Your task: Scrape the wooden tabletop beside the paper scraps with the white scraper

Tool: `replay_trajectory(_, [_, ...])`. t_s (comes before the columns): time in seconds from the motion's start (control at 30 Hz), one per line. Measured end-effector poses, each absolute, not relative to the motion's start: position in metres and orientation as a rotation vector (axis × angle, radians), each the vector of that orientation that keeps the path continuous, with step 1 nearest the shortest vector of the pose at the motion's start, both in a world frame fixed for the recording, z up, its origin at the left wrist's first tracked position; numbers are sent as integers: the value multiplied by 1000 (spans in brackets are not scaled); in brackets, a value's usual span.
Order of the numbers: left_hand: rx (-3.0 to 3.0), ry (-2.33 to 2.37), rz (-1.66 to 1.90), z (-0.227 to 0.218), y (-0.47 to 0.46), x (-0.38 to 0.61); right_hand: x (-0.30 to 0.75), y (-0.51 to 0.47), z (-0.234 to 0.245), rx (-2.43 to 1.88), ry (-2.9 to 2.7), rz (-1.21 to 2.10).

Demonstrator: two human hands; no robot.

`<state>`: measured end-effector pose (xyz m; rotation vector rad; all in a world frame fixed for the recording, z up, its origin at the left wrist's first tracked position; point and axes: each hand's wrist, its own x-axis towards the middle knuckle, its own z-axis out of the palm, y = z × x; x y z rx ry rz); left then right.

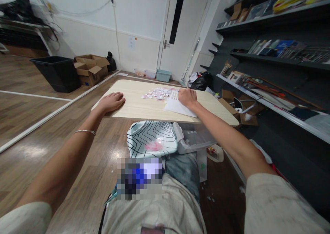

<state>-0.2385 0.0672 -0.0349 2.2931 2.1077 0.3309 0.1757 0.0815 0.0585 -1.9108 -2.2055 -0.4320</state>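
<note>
My left hand (111,102) lies flat near the left edge of the pale wooden table (139,108), fingers stretched out, holding nothing. A thin bracelet is on that wrist. My right hand (187,97) is closed, with curled fingers, over the upper right part of a white sheet (177,107). What its fingers grip is hidden. Small marks or slots in a row show on the sheet beside the knuckles. Touching the sheet's left side is a loose pile of small white and pinkish paper pieces (158,93).
Below the table's near edge are a black-lined white tray (139,132) with pink bits and a clear plastic box (197,137). A black bin (58,74) and cardboard boxes (90,68) stand back left. Loaded dark shelves (273,60) line the right side.
</note>
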Motion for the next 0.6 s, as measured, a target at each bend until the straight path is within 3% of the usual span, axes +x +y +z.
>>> replay_trajectory(0.6, [2309,2103,345,-36,69,-241,166,61,42,-1939,-2267,-341])
